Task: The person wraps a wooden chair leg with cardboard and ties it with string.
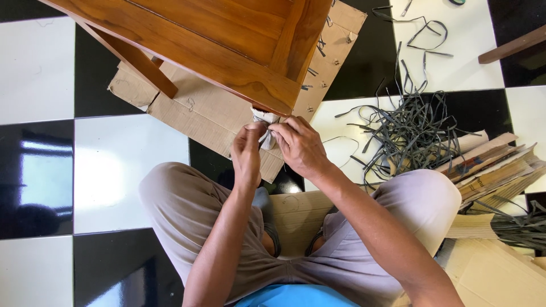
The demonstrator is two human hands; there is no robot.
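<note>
A brown wooden cabinet (pixel 227 40) lies over flattened cardboard (pixel 199 113) on the checkered floor. At its near corner, a crumpled grey-white cloth (pixel 266 128) is pinched between both my hands. My left hand (pixel 247 150) grips the cloth from the left. My right hand (pixel 298 145) holds it from the right, fingers curled over the top, just under the cabinet's corner. I sit on the floor with my knees spread, in beige trousers.
A tangle of grey plastic packing straps (pixel 409 125) lies to the right. Stacked folded cardboard (pixel 495 165) sits beside my right knee, with more cardboard (pixel 495 273) at the lower right. A wooden bar (pixel 512 45) shows at the top right. The floor is glossy black and white tiles.
</note>
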